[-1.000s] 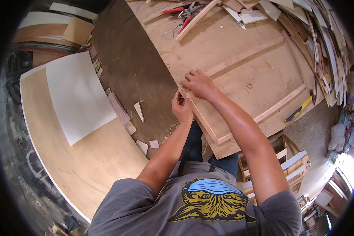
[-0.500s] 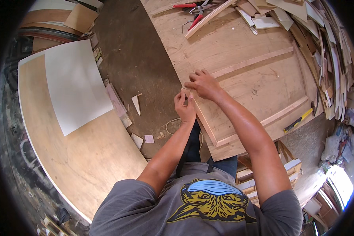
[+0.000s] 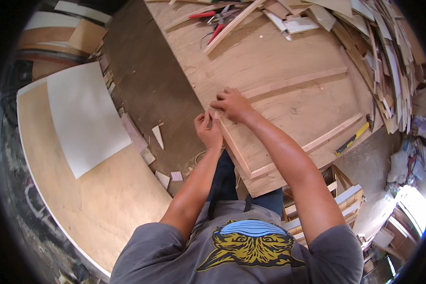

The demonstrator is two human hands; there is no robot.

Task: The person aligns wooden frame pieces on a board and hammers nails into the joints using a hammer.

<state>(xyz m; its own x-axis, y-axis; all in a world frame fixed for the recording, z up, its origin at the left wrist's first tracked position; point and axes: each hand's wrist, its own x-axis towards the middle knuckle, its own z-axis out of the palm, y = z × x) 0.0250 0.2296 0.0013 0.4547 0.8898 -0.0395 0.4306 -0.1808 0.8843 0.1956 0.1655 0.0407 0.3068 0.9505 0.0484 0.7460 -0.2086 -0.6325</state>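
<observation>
A rectangular frame of thin wooden strips (image 3: 234, 146) lies on a plywood board (image 3: 279, 118). At its near-left corner, beside the board's edge, my left hand (image 3: 208, 130) pinches the end of a strip between thumb and fingers. My right hand (image 3: 234, 104) is just right of it and slightly higher, its fingers curled over the same corner; whatever is under its fingertips is too small to make out. A yellow-and-black handled tool (image 3: 352, 138) lies at the board's right edge. Red-handled cutters (image 3: 215, 32) rest among loose strips near the top.
Offcuts (image 3: 383, 57) are heaped at the upper right. On the left, a curved plywood sheet (image 3: 104, 203) carries a white sheet (image 3: 85, 118), with scraps (image 3: 161, 177) beside it on the dark floor (image 3: 142, 57). A slatted wooden piece (image 3: 345, 203) stands below the board's right edge.
The view has tilted and shifted a little, moving the board and hands slightly left in the picture. Both hands remain at the same frame corner, with little change in their grip.
</observation>
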